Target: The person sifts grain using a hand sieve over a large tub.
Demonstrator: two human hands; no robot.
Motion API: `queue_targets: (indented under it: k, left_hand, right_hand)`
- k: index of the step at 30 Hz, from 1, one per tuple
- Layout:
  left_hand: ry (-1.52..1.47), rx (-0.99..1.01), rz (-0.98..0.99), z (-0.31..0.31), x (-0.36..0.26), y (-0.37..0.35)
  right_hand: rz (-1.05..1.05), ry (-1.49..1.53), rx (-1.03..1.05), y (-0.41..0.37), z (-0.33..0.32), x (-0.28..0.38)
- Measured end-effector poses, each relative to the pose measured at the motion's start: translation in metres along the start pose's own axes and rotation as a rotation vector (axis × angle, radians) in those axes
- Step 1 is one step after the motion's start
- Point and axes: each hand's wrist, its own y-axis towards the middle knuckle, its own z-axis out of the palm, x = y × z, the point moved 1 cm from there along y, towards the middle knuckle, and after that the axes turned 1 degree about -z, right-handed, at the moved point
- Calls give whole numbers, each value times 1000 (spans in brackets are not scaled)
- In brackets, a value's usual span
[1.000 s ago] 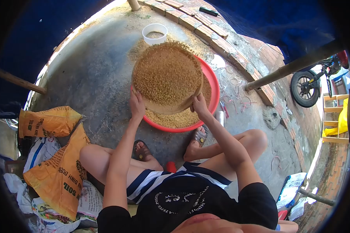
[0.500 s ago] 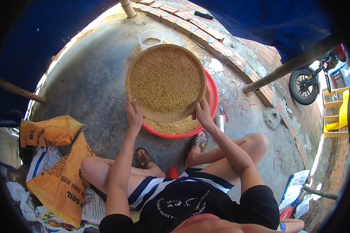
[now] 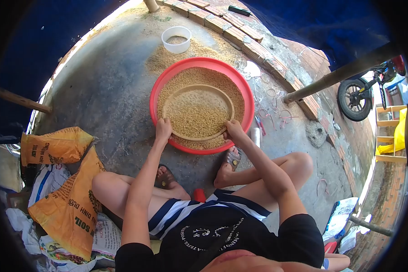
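Head view: step in hand, as judged, is working loose grain (image 3: 197, 121) in a round tray (image 3: 197, 89) gripped low over a red basin (image 3: 246, 88). Left hand (image 3: 163, 128) clasps the near-left part of the tray rim, right hand (image 3: 233, 129) the near-right part; on both, the fingers are bent in around the edge with little gap, and their undersides are hidden, so how far they reach beneath cannot be told. Next move, in my judgement, calls for keeping both grips firm and matched, since the far edge has no hand on it and the load would pull that side down if a wrist slackened. Tray location: inside the basin's outline, nearer its front edge; whether it rests on the basin grain (image 3: 195, 75) or hangs just above cannot be settled from this angle. Tray appearance: tan, shallow, with a raised rim, roughly level. Its grain is golden, heaped toward the near half, thinner at the far side, where the paler bottom shows; mesh or solid, not resolved. Beyond the basin: a white tub (image 3: 177, 47), with spilled grain (image 3: 158, 62) on the floor beside it.
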Motion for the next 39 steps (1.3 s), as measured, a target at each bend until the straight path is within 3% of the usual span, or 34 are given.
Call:
queue_targets:
  k: [1, 3, 6, 7, 8, 9, 12, 16, 18, 19, 22, 23, 25, 27, 29, 31, 33, 34, 36, 39]
  left_hand:
    - [2, 1, 6, 0, 2, 7]
    - [29, -290, 739, -1, 8, 27]
    - [82, -313, 865, 0, 20, 45]
    - [83, -313, 863, 0, 19, 38]
    - [71, -132, 476, 2, 24, 32]
    - [57, 47, 86, 4, 29, 26]
    - [43, 110, 37, 4, 36, 15]
    - [-137, 146, 126, -29, 26, 29]
    - [-384, 178, 70, -49, 6, 25]
    - [-383, 173, 69, -46, 7, 27]
    - [-142, 14, 121, -17, -3, 15]
    - [-85, -20, 130, -4, -8, 2]
    - [-3, -82, 134, 15, 17, 9]
    - [225, -256, 412, 15, 38, 20]
    - [60, -177, 318, 17, 50, 23]
    - [164, -276, 467, 11, 46, 19]
    - [112, -303, 544, -1, 25, 14]
    - [51, -326, 613, -8, 7, 5]
    - [-41, -302, 674, -28, -35, -20]
    - [-118, -275, 737, -30, -37, -7]
  right_hand:
    - [-116, -37, -29, -5, 2, 12]
    - [-235, -72, -59, -17, 7, 30]
    - [-366, -73, -87, -20, 9, 32]
    - [-192, -32, -35, -10, 7, 17]
    - [-18, 9, 17, -1, 5, 2]
    - [-15, 9, 17, -1, 5, -5]
    - [129, 65, 29, -6, 8, -17]
    - [81, -33, 173, -38, 28, 10]
    - [-176, -29, 300, -50, 41, 32]
    - [-175, -29, 305, -42, 38, 34]
    - [-31, 68, 16, -10, 13, 31]
    - [-32, 69, 15, -7, 8, 25]
    - [5, -335, -95, 0, -3, 7]
    - [-2, -398, -64, 4, -4, -9]
    - [-48, -323, 28, 5, -1, -19]
    - [-37, -293, 22, 3, 5, -9]
    - [-278, -300, 11, -3, 8, 6]
    - [-279, -296, 7, -17, 11, 20]
    - [-648, -198, -89, -45, 23, 52]
    - [-709, -160, -100, -41, 28, 55]
